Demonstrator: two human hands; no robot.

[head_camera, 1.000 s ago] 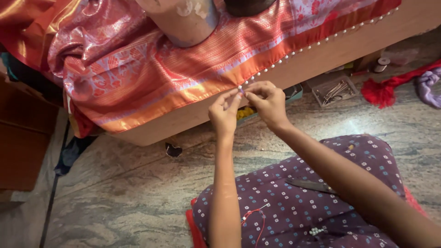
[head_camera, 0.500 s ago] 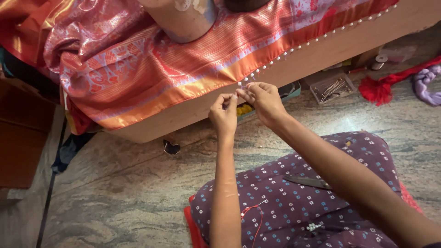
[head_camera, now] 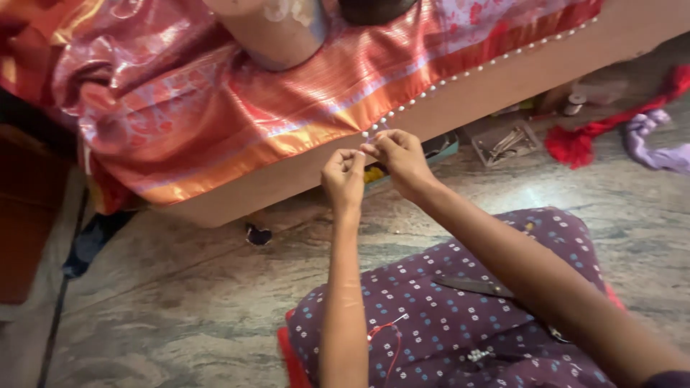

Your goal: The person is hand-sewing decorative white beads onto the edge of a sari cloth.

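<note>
A shiny red and orange silk cloth (head_camera: 237,108) lies draped over a wooden platform (head_camera: 517,72). A row of small white beads (head_camera: 460,74) runs along its orange border. My left hand (head_camera: 343,177) and my right hand (head_camera: 397,159) meet at the end of that bead row, fingertips pinched together on the cloth's edge. Whatever fine thing sits between the fingertips is too small to make out. On my lap, covered in purple dotted fabric (head_camera: 460,309), lie dark scissors (head_camera: 478,286), a red thread (head_camera: 388,338) and a few white beads (head_camera: 478,355).
Someone's leg (head_camera: 277,29) rests on the cloth at the top. On the stone floor by the platform sit a small tray of metal bits (head_camera: 507,141), a thread spool (head_camera: 573,105), red cloth (head_camera: 575,144) and purple cloth (head_camera: 654,147). A brown wooden piece (head_camera: 29,215) stands at left.
Both hands stay pinched at the cloth's beaded edge, with only slight finger movement. The view has shifted a little.
</note>
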